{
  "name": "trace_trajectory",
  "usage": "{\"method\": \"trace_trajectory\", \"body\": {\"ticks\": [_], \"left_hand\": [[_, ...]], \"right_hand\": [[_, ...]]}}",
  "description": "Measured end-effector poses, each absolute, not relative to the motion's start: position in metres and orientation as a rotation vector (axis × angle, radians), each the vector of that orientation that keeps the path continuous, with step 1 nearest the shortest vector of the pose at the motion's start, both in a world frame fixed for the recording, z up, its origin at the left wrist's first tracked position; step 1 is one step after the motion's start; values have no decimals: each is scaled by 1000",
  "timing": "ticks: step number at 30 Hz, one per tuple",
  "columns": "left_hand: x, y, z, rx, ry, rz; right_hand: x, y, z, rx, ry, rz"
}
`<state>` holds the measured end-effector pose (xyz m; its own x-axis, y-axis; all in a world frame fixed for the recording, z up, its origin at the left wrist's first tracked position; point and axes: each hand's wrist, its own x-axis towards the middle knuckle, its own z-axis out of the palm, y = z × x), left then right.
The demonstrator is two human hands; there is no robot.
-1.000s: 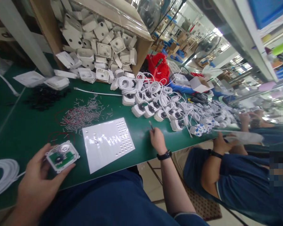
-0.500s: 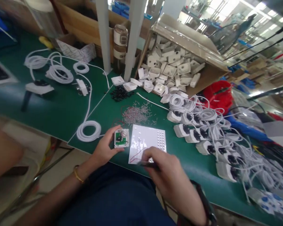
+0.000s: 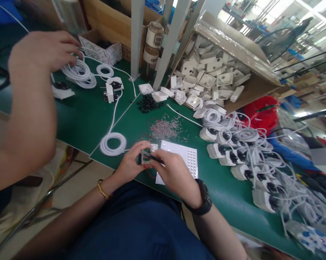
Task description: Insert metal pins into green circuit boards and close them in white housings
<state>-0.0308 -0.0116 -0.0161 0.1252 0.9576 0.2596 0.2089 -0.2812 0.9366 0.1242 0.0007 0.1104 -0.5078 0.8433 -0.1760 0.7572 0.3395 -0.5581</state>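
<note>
My left hand (image 3: pixel 130 163) is closed around the edges of a small white housing (image 3: pixel 146 161) with a circuit board inside, close to the table's front edge. My right hand (image 3: pixel 173 169) pinches a dark slender tool (image 3: pixel 155 157), its tip over the open housing; the tip itself is too small to make out. Thin red wires hang below the housing. Partly under my right hand lies a white sheet (image 3: pixel 181 151) with rows of small round pieces. From the housing a white cable leads left to a coil (image 3: pixel 113 144).
Loose screws (image 3: pixel 166 129) and small black parts (image 3: pixel 148 104) lie ahead. A carton (image 3: pixel 256 92) of white housings stands behind, with several cabled units (image 3: pixel 234 157) to the right. At left, another person's hand (image 3: pixel 51 50) reaches over coiled cables (image 3: pixel 83 76).
My right hand has moved from the white sheet up to the housing, bringing the dark tool over it. Another person's arm has come in at the left. The view has shifted slightly.
</note>
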Motion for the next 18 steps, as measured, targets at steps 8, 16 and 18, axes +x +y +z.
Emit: {"method": "trace_trajectory", "body": {"ticks": [8, 16, 18], "left_hand": [[-32, -13, -24, 1509, 1158, 1203], [-32, -14, -26, 1443, 1065, 1254], [-32, -15, -26, 1438, 1054, 1263]], "right_hand": [[121, 18, 103, -1392, -2325, 1028], [132, 30, 84, -1474, -2355, 842], [135, 36, 82, -1436, -2377, 775]]}}
